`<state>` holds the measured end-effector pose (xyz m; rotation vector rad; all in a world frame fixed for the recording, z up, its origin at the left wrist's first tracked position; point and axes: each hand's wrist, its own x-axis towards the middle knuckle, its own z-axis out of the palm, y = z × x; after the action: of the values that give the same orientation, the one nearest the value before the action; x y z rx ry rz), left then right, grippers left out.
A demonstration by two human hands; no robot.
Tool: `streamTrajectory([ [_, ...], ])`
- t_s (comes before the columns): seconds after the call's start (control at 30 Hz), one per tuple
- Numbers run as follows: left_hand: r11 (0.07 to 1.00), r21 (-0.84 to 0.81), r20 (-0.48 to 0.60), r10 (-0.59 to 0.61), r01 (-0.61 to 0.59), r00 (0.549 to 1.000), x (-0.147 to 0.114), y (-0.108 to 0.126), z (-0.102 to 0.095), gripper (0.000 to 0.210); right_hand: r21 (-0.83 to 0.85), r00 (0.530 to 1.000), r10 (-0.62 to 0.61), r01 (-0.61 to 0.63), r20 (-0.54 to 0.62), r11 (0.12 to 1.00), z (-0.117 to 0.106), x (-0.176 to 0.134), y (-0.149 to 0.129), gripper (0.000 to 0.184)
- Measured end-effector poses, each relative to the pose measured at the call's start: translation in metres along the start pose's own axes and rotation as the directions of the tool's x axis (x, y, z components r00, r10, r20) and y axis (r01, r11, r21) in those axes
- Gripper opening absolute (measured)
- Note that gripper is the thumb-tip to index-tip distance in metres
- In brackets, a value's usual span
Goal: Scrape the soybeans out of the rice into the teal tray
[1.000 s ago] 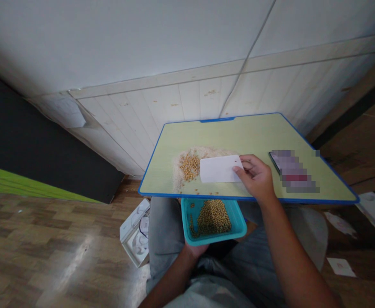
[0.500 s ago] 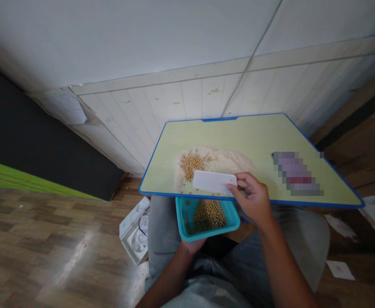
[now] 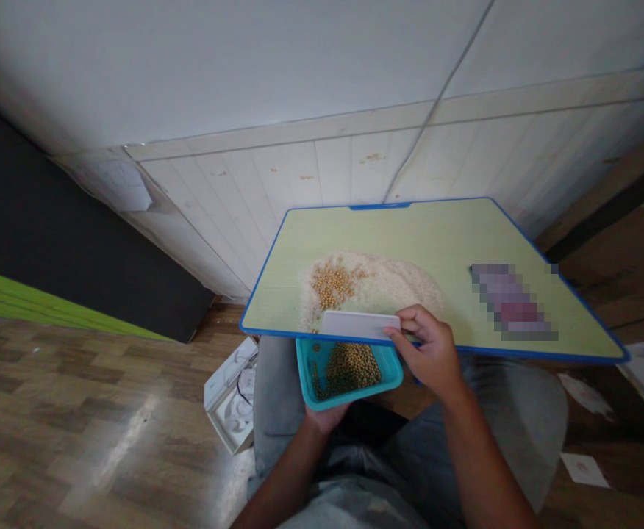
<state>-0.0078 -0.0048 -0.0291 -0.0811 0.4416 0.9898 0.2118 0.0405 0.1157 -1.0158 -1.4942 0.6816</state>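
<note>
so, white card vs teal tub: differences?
The card is flat and white; the tub is teal with raised walls. The right hand pinches the card by one end; the left hand supports the tub from below. The card is at the table's front edge; the tub, holding beans, is lower. Both are hand-held.

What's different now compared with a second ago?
The right hand has drawn the card toward the person, to the near edge of the table, and tipped it so less of its face shows. The left hand has shifted the tub a little left. Nothing was picked up or released: both holds are unchanged. The main piles of beans and rice stayed put.
</note>
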Motion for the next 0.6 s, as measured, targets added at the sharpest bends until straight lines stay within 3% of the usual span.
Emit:
streamTrajectory([
  [0.2,0.998,0.053,0.094,0.02,-0.025,0.995,-0.002,0.005,-0.011,0.091,-0.018,0.999,-0.028,0.027,-0.031,0.999,0.016,0.001,-0.001,0.014],
  [0.4,0.991,0.1,0.226,0.064,-0.088,0.972,-0.001,0.006,-0.025,0.078,-0.003,0.999,-0.045,0.045,0.006,0.999,0.025,0.003,-0.003,0.012],
  [0.5,0.992,0.083,0.194,0.072,-0.09,0.978,0.0,0.004,-0.028,0.075,-0.002,0.998,-0.056,0.056,0.012,0.998,0.023,0.002,-0.003,0.013],
  [0.6,0.995,0.05,0.128,0.079,-0.086,0.989,0.001,0.003,-0.024,0.076,-0.028,0.995,-0.045,0.042,-0.088,0.999,0.019,0.001,-0.002,0.015],
])
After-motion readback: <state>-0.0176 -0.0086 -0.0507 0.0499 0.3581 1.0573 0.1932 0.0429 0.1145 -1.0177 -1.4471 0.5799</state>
